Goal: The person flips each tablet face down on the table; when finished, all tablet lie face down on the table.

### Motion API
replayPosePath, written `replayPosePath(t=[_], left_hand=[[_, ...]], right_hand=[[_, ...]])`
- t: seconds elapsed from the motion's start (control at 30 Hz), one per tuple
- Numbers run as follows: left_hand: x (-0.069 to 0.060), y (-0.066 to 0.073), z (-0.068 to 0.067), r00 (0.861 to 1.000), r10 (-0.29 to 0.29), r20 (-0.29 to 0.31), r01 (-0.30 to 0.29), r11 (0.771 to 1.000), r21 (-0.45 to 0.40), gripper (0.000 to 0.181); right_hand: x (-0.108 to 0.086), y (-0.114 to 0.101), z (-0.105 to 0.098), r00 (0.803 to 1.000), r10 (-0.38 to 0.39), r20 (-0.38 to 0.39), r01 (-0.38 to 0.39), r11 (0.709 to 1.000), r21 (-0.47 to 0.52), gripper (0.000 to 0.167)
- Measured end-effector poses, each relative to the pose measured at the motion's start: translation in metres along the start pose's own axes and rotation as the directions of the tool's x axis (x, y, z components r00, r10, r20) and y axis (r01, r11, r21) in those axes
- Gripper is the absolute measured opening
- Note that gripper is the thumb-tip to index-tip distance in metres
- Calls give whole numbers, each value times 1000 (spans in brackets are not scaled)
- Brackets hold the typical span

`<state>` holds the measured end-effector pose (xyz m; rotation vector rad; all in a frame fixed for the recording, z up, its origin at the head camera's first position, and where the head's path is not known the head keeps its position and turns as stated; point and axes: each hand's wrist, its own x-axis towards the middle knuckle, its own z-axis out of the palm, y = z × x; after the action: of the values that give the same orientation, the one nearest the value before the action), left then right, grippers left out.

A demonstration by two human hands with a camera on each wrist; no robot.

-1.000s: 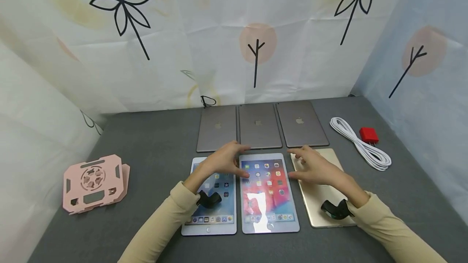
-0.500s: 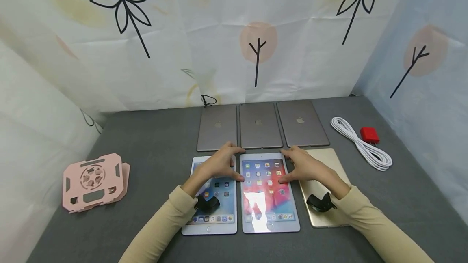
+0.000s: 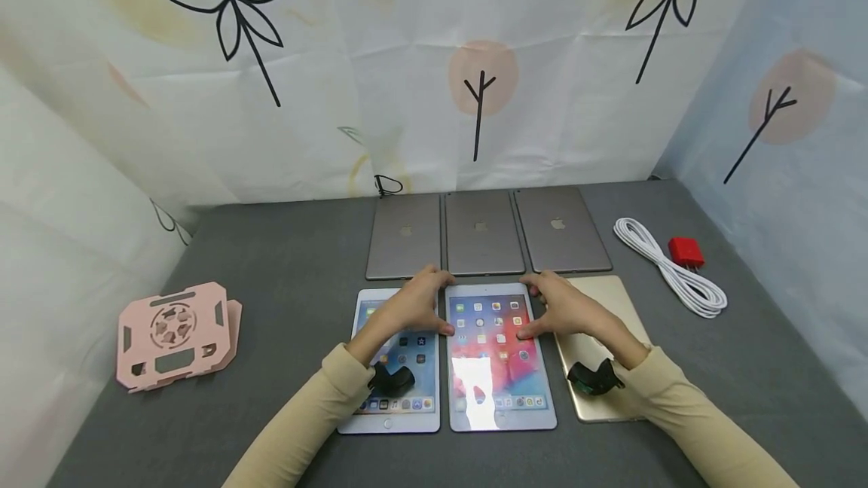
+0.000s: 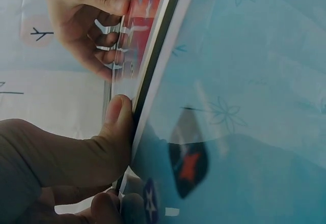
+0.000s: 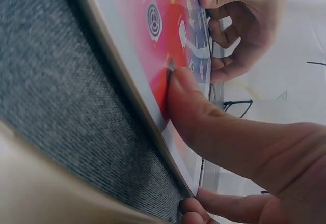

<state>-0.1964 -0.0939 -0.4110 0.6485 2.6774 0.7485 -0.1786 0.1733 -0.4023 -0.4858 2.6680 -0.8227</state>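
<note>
A white-bordered tablet (image 3: pixel 498 367) with a lit pink and red home screen lies face up on the grey table, between my hands. My left hand (image 3: pixel 414 306) holds its upper left edge, the wrist passing over a second lit tablet (image 3: pixel 400 371) with a blue screen. On the opposite side my right hand (image 3: pixel 576 311) grips the upper right edge; in the right wrist view its thumb (image 5: pixel 196 102) presses the glass while other fingers sit at the rim. Below the right wrist lies a gold tablet (image 3: pixel 603 288), back up. The undersides of the fingers are partly hidden.
Three grey tablets, backs up, line the rear: left (image 3: pixel 404 236), middle (image 3: pixel 483 232) and right (image 3: pixel 561 228). A coiled white cable (image 3: pixel 667 266) and a red charger plug (image 3: pixel 686 251) lie right. A pink folding stand (image 3: pixel 175 337) is at far left. Cloth walls (image 3: pixel 380 81) surround the table.
My right hand has moved left from over the gold tablet onto the middle tablet's right edge. The left hand has shifted only slightly. The tablets have stayed in place.
</note>
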Motion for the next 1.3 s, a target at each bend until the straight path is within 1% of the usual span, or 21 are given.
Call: replayPosePath(t=[0.23, 0.4, 0.5, 0.63, 0.73, 0.9, 0.97, 1.03, 1.1, 1.3], left_hand=[[-1, 6, 1, 999, -50, 9, 50, 999, 0, 78], [0, 10, 1, 996, -86, 16, 86, 996, 3, 77], [1, 11, 2, 996, -94, 13, 94, 996, 10, 77], [1, 10, 3, 996, -88, 6, 88, 996, 9, 77], [1, 10, 3, 997, -83, 2, 82, 997, 4, 76], [0, 7, 3, 998, -70, -2, 70, 998, 3, 76], [0, 7, 3, 998, -67, -1, 67, 998, 3, 77], [-1, 6, 3, 998, -62, -4, 62, 998, 4, 77], [-2, 6, 3, 998, -58, -4, 58, 998, 1, 78], [-3, 5, 3, 1000, -24, 3, 24, 1000, 14, 79]], right_hand=[[5, 5, 1, 998, 55, 21, -57, 992, 109, 89], [10, 7, 0, 993, 101, 54, -110, 972, 209, 88], [13, 8, -2, 990, 113, 81, -131, 955, 266, 88], [16, 11, -5, 988, 112, 109, -145, 924, 355, 86], [17, 12, -7, 986, 102, 135, -151, 892, 426, 85], [16, 13, -7, 980, 58, 192, -154, 834, 529, 86], [14, 13, -5, 979, 38, 201, -146, 815, 560, 85], [13, 13, -4, 980, 26, 197, -139, 803, 580, 84], [13, 14, -3, 981, 23, 190, -133, 797, 589, 83], [11, 14, -2, 984, 15, 178, -118, 807, 579, 84]])
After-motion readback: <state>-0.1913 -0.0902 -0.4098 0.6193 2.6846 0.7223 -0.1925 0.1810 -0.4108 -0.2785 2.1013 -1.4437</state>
